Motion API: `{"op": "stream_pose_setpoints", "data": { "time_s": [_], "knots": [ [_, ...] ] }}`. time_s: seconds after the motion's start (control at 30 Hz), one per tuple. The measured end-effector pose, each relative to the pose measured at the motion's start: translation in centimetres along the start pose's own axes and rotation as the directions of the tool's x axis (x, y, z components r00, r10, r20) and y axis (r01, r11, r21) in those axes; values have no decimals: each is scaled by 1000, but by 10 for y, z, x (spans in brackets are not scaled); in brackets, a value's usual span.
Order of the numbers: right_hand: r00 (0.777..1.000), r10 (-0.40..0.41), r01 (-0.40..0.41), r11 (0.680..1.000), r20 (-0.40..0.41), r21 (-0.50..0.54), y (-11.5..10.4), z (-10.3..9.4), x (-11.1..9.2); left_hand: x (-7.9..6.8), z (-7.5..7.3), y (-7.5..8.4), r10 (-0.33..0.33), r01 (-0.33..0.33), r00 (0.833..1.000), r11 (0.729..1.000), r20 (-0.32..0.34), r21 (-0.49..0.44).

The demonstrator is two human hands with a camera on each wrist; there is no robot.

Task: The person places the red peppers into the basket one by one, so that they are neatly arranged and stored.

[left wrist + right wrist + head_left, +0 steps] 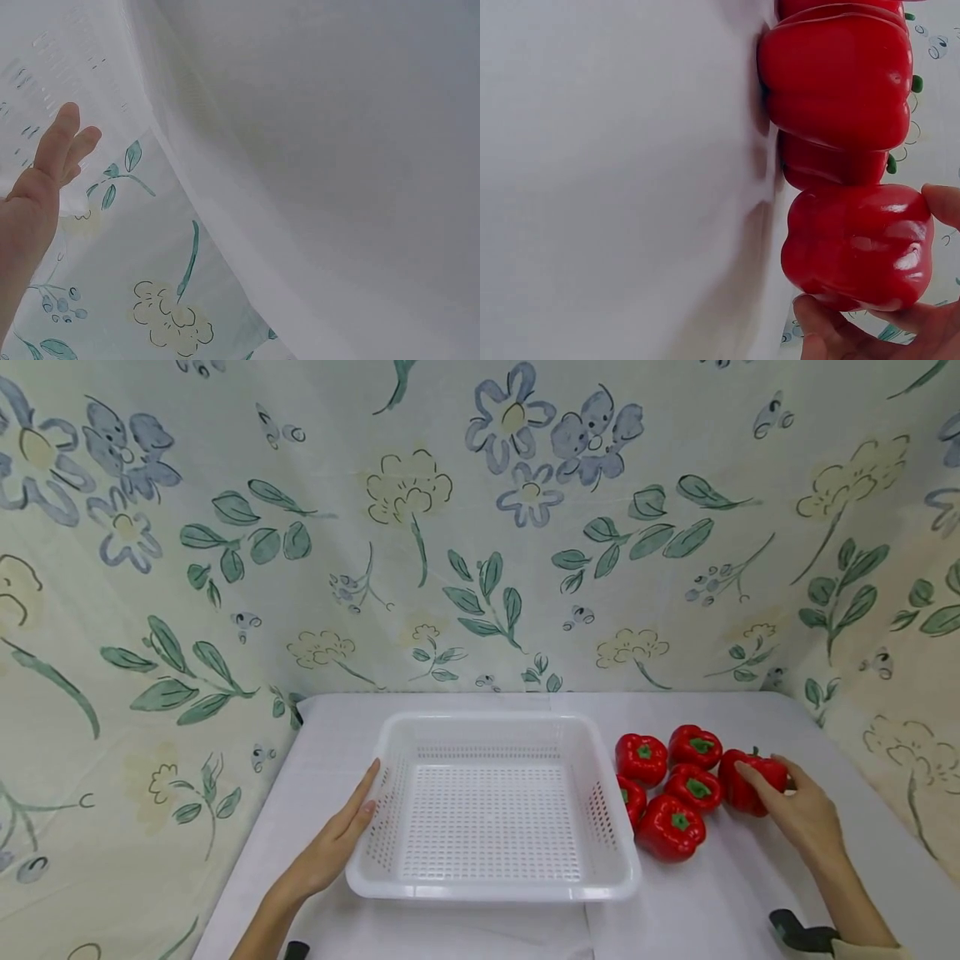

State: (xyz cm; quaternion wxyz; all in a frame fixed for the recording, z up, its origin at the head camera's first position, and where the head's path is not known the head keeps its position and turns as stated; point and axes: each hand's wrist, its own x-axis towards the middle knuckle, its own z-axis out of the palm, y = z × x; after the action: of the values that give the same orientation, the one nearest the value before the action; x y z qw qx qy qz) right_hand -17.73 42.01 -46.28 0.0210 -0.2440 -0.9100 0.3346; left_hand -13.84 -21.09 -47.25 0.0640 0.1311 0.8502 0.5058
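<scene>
A white perforated plastic basket [491, 892] sits on the table with nothing inside it. My left hand [330, 852] rests against its left side, fingers straight; the left wrist view shows that hand [45, 165] beside the basket's holed wall. At the right, my right hand [813, 818] grips a red bell pepper [738, 793] between thumb and fingers. In the right wrist view this pepper [859, 244] is tilted, close beside the others. Several more red bell peppers [670, 828] with green stems cluster between the basket and the held one.
A white cloth [337, 727] covers the table. Flower-patterned fabric [450, 527] hangs behind it and at both sides. Some peppers stand right against the basket's right wall.
</scene>
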Motion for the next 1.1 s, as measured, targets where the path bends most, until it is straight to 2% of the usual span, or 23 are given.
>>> {"op": "stream_pose_setpoints", "data": {
  "time_s": [0.27,0.4,0.57,0.73,0.9,1.1],
  "knots": [
    [999,-24,23,999,-48,-34,-6,-4,-2,0,0,-1,1,-1,1000,1000,-7,5],
    [988,-97,92,995,-117,-47,-16,-11,-7,0,1,-2,7,-7,1000,1000,-12,2],
    [962,-197,199,980,-188,-9,-48,-19,-19,0,0,-3,7,-7,1000,1000,-10,6],
    [921,-342,354,935,-187,35,-95,-15,-31,1,-1,-1,13,-13,1000,1000,-9,14],
    [872,-473,480,876,-129,35,-139,-5,-43,2,-2,0,15,-15,1000,1000,-8,18],
    [813,-580,563,807,58,179,-181,16,-57,2,0,-2,3,-3,1000,1000,-11,31]
  ]
}}
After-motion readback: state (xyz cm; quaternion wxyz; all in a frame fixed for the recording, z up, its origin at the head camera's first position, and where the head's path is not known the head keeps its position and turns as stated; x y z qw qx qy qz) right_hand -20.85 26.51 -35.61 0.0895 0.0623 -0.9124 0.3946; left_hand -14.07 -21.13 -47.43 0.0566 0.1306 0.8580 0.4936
